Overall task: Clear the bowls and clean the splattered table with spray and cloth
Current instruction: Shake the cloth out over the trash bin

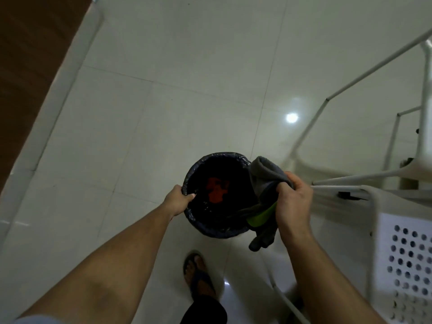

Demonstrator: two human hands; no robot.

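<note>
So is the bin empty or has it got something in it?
Not empty: something red lies at the bottom of the black-lined bin.

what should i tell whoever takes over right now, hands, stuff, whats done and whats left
Left hand grips the rim of the black-lined bin on the floor.
Right hand holds the grey cloth bunched at the bin's right edge, with something lime green under it.
Red waste lies in the bin.
Bowls, spray and tabletop are out of view, so what is done cannot be judged.
Likely left: finish at the bin, then check the table.
</note>
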